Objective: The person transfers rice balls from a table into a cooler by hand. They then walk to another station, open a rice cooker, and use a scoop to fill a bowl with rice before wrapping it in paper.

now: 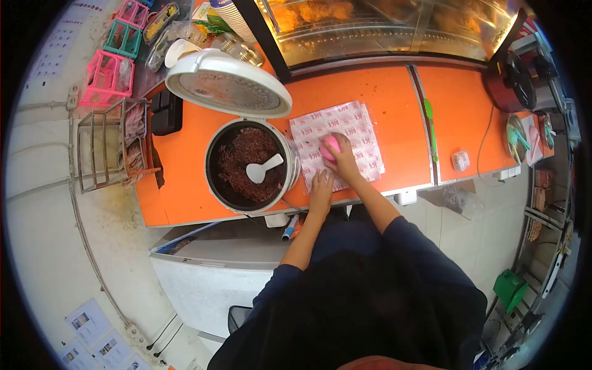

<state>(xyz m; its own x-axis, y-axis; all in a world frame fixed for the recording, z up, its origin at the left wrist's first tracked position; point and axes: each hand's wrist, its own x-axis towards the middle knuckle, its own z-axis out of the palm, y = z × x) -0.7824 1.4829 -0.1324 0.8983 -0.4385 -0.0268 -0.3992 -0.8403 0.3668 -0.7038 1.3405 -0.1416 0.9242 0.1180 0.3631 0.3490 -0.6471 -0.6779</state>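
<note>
My right hand (343,159) is closed on a small, rounded pink bowl (331,145), which seems to be upside down. It rests on a stack of printed wrapping paper (364,132). What lies under the bowl is hidden. At the near edge of the paper, my left hand (321,187) lies flat with its fingers on the sheet. To the left stands a rice cooker (210,161) with its lid (228,86) raised. Dark reddish rice (243,145) fills part of the pot, and a white rice paddle (265,169) lies on top.
Behind the orange counter (185,197) is a lit glass display case (382,31) with fried food. A green utensil (430,129) and a small wrapped packet (460,160) lie to the right. A wire rack (102,145) and pink basket (106,77) are at left.
</note>
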